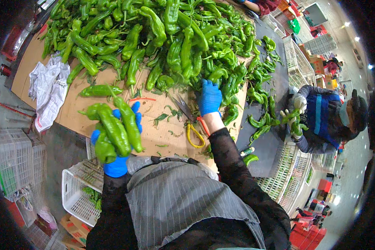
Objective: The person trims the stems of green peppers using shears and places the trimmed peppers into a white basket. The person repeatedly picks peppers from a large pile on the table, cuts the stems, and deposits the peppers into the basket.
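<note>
My left hand [117, 167], in a blue glove, holds several large green peppers [114, 131] in its palm over the near left edge of the cardboard. My right hand [210, 97], gloved in blue too, reaches to the near edge of a big heap of green peppers [175, 53]; its fingertips are hidden among them, so its hold cannot be told. Just left of that wrist lie scissors [195, 135] with yellow and red handles. A single green pepper [100, 91] rests on the cardboard [147, 115] between the heap and my left hand, with leaf scraps around.
A crumpled white plastic bag [50, 89] lies at the cardboard's left. Below the left edge stands a white plastic crate [72, 197] with peppers inside. At the right, a co-worker [322, 112] in white gloves holds green peppers beside the dark tabletop [268, 156]; more crates [297, 62] stand beyond.
</note>
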The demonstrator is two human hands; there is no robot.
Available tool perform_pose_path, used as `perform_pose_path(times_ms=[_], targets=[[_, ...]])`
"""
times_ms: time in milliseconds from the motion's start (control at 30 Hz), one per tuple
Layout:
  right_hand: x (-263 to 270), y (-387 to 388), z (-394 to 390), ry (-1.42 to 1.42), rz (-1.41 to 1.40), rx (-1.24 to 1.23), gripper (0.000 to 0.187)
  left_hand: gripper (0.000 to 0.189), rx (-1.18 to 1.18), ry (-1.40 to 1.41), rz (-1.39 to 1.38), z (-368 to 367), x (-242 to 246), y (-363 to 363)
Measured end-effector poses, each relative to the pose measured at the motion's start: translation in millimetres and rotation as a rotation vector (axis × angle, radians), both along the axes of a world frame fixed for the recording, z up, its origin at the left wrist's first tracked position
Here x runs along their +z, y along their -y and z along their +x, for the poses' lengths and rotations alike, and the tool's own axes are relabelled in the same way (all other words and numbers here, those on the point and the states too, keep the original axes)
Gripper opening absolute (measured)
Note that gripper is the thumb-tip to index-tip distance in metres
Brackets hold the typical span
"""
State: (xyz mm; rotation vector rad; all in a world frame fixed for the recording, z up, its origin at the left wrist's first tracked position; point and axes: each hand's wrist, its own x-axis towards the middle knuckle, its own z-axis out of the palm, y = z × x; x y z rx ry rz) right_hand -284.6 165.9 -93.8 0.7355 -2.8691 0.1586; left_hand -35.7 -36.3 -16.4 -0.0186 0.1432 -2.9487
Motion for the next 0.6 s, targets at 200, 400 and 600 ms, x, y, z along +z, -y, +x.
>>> perform_pose_path(times_ms=[200, 400, 600], targets=[[12.2, -48.0, 6.0, 0.393, -0.597, 0.028, 0.036, 0.063, 0.083, -0.016, -0.141, 9.9, -21.2, -10.7], [42.0, -100.7, 67.5, 1.078, -1.314, -0.176, 0.028, 0.078, 0.003, -0.062, 0.705, 4.3, -22.1, -15.0], [50.0, -91.1, 105.7, 1.342, -1.512, -0.186, 0.04, 0.076, -0.074, -0.119, -0.294, -22.9, -23.2, -39.8]])
